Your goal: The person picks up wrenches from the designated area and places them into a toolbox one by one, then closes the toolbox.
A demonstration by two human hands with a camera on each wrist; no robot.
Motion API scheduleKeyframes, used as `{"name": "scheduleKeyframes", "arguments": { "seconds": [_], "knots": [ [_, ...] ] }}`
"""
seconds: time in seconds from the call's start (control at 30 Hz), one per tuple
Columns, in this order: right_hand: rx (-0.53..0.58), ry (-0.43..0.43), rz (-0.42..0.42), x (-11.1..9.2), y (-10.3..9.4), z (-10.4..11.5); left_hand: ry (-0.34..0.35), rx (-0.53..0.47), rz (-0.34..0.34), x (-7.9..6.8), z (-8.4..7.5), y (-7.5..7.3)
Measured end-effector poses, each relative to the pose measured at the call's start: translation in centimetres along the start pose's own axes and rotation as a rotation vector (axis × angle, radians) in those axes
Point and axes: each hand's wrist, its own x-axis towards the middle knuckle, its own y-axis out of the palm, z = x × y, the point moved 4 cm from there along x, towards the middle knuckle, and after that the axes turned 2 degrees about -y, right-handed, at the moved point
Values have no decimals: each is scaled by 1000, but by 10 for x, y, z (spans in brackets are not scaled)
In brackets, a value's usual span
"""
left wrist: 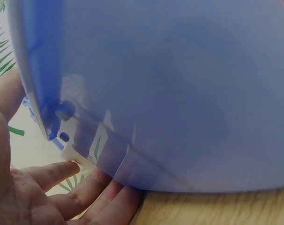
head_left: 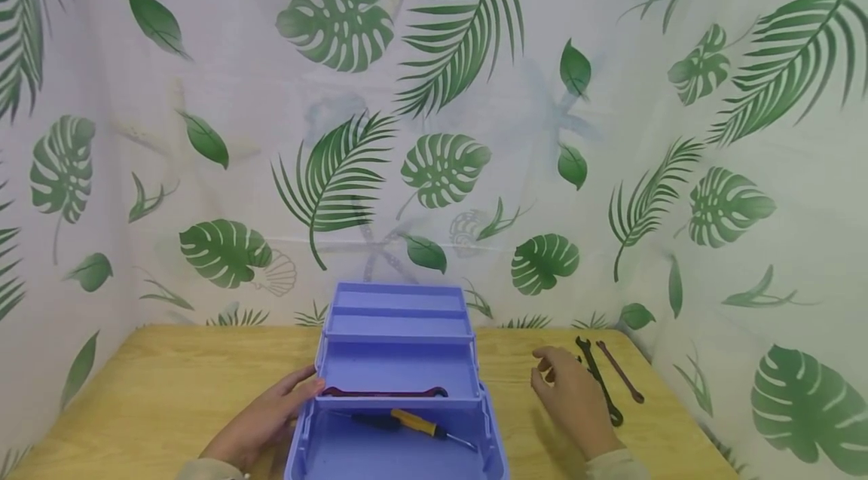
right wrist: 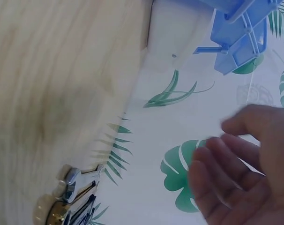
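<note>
A blue toolbox (head_left: 396, 457) stands on the table with its stepped trays (head_left: 400, 367) raised. My left hand (head_left: 267, 420) is at its left side, thumb by the tray edge; in the left wrist view the fingers (left wrist: 88, 194) lie loosely along the box wall. A reddish wrench (head_left: 383, 392) lies in the lower tray. In the bottom compartment is a yellow-and-black screwdriver (head_left: 423, 425), with a dark handle (head_left: 376, 420) beside it. My right hand (head_left: 573, 397) hovers over the table with loosely bent fingers, holding nothing, just left of a black wrench (head_left: 600, 382).
A reddish wrench (head_left: 620, 372) lies right of the black one, near the right edge of the wooden table (head_left: 203, 367). A leaf-patterned sheet (head_left: 434, 88) hangs behind and at both sides. Wrench ends (right wrist: 69, 192) show at the lower left of the right wrist view.
</note>
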Motion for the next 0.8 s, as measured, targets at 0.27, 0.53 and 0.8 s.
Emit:
{"name": "scheduleKeyframes", "arguments": {
  "seconds": [0.27, 0.53, 0.8],
  "knots": [
    [42, 36, -29, 0, -4, -8, 49, -17, 42, -1, -8, -4],
    [-43, 171, 304, -6, 0, -36, 58, -23, 50, 3, -4, -4],
    [-159, 225, 501, -15, 4, -47, 25, -14, 43, 3, 2, -5]
  ]
}}
